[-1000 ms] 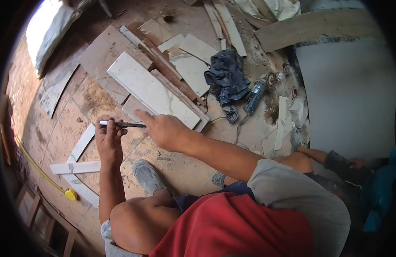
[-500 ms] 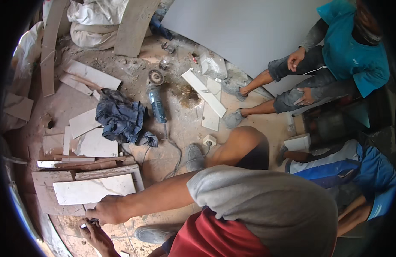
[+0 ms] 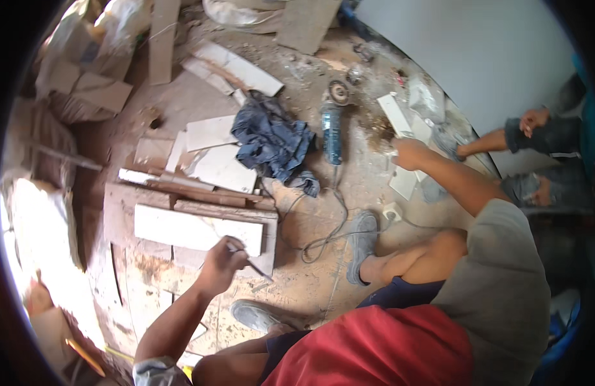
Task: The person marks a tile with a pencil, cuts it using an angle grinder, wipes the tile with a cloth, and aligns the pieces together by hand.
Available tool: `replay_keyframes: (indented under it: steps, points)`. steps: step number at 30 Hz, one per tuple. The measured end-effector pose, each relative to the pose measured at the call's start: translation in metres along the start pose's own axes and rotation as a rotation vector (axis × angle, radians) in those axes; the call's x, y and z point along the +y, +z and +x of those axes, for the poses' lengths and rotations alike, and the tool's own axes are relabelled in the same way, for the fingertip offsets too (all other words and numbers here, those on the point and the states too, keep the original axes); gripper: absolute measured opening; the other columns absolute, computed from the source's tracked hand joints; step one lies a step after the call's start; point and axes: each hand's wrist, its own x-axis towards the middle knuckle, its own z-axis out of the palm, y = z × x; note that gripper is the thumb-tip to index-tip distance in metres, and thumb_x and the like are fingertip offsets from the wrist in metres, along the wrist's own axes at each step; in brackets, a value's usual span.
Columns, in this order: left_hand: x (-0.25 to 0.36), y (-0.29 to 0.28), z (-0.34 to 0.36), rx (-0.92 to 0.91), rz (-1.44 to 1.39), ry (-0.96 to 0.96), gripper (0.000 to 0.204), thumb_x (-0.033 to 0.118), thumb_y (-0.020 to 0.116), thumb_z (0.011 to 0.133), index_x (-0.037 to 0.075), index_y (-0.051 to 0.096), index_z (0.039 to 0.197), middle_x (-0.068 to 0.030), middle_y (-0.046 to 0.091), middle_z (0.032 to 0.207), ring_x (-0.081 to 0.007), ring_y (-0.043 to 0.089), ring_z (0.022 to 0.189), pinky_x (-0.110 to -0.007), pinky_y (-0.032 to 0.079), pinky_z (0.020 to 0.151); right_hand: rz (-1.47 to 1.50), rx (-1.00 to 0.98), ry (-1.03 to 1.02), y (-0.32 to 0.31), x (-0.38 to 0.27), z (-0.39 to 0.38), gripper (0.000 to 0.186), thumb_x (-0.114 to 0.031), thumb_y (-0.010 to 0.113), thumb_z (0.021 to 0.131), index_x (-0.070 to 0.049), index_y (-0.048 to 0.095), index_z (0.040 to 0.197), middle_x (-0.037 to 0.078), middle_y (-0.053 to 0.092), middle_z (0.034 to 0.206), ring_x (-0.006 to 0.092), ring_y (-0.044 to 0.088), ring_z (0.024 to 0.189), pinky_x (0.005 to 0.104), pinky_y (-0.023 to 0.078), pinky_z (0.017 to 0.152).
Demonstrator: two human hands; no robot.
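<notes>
Pen [image 3: 259,271]: pinched in the fingers of the left hand, its dark shaft slanting from them toward 4 o'clock.
Left hand [image 3: 221,265]: closed around the pen, overlapping the near edge of the white slab in view.
White slab [image 3: 188,226]: at 11 o'clock from the left hand, lying on stacked boards [image 3: 120,209].
Right hand [image 3: 411,156]: outstretched at 2 o'clock from the left; I cannot tell whether it grasps anything.
White strip [image 3: 392,114]: at 11 o'clock from the right hand, its lower end by the fingers.
Angle grinder [image 3: 332,132]: between 9 and 10 o'clock from the right hand.
Dark blue cloth [image 3: 269,138]: at 9 o'clock from the grinder.
</notes>
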Motion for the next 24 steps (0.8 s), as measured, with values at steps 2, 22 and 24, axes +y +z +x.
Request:
replay_keyframes:
  steps: [2, 22, 24]
  points:
    - [-0.052, 0.052, 0.012, -0.077, 0.29, -0.111, 0.017, 0.014, 0.064, 0.094, 0.001, 0.058, 0.103, -0.0141, 0.068, 0.084, -0.0235, 0.066, 0.076, -0.035, 0.052, 0.068, -0.018, -0.107, -0.041, 0.017, 0.038, -0.002, 0.052, -0.037, 0.068, 0.085, 0.003, 0.06, 0.117, 0.028, 0.067, 0.109, 0.0423, 0.064, 0.104, 0.0488, 0.051, 0.088]
    - [0.224, 0.093, -0.219, 0.493, 0.142, -0.259, 0.038, 0.029, 0.062, 0.092, 0.004, 0.057, 0.12, -0.023, 0.068, 0.105, -0.0414, 0.065, 0.1, -0.048, 0.05, 0.086, 0.367, -0.46, 0.107, -0.181, -0.153, -0.246, 0.057, -0.036, 0.072, 0.081, 0.007, 0.063, 0.117, 0.028, 0.065, 0.115, 0.0387, 0.064, 0.11, 0.0445, 0.05, 0.093]
    - [0.256, 0.074, -0.318, 0.555, 0.083, -0.342, 0.041, 0.034, 0.064, 0.093, 0.005, 0.059, 0.121, -0.0205, 0.069, 0.103, -0.0363, 0.067, 0.098, -0.044, 0.052, 0.085, 0.086, -0.537, -0.078, -0.226, -0.208, -0.305, 0.067, -0.042, 0.072, 0.08, 0.005, 0.059, 0.126, 0.03, 0.058, 0.129, 0.0398, 0.056, 0.124, 0.0451, 0.045, 0.102]
